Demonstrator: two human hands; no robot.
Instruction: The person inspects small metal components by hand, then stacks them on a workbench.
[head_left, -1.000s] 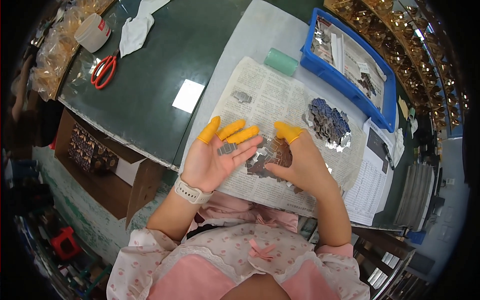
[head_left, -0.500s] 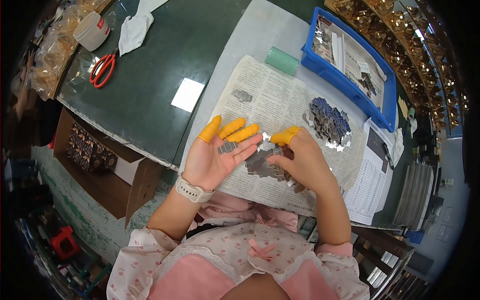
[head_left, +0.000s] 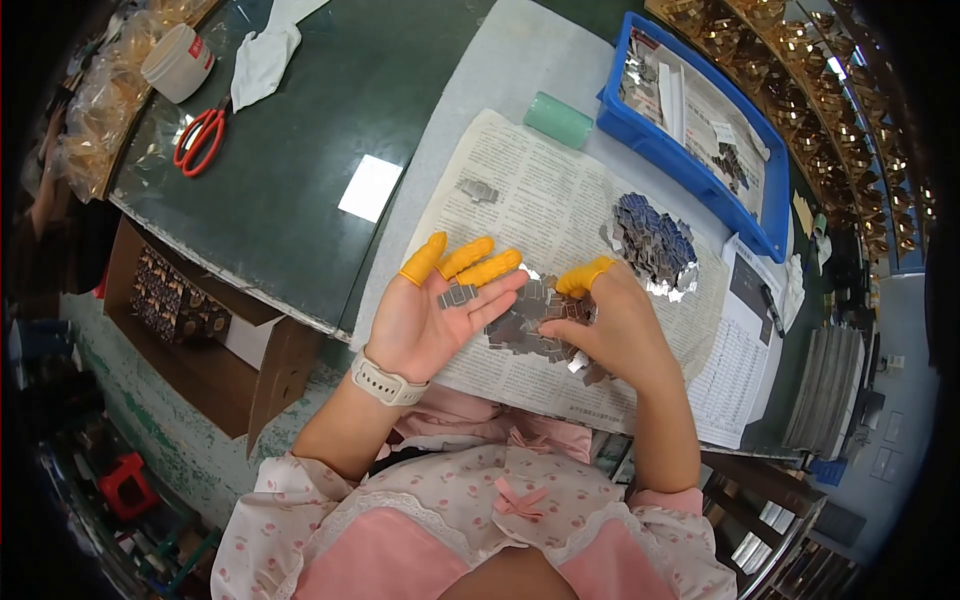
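Note:
My left hand (head_left: 410, 305) lies palm up, fingers stretched out, with yellow finger cots on its thumb and two fingers. A few small flat grey metal pieces (head_left: 459, 296) rest across the base of its fingers, not gripped. Beside its fingertips, a loose pile of such pieces (head_left: 520, 328) spreads over the newspaper (head_left: 560, 180). My right hand (head_left: 615, 325) reaches over the pile's right side, a yellow cot on its forefinger. Its thumb and forefinger are apart, the thumb close to the pieces; its other fingers are partly hidden. Farther right sits a heaped pile of metal pieces (head_left: 655, 240).
A blue tray (head_left: 690, 175) with paper and pieces stands at the back right, near a green cylinder (head_left: 558, 121). Left on the dark table are red-handled scissors (head_left: 201, 142), a white tub (head_left: 178, 63), a white cloth (head_left: 264, 66) and a white square (head_left: 371, 188). Printed sheets (head_left: 735, 370) lie right.
My right hand has shifted slightly right, and its thumb and forefinger have spread apart over the pile. My left hand stays nearly still with its pieces. The whole view has shifted a little.

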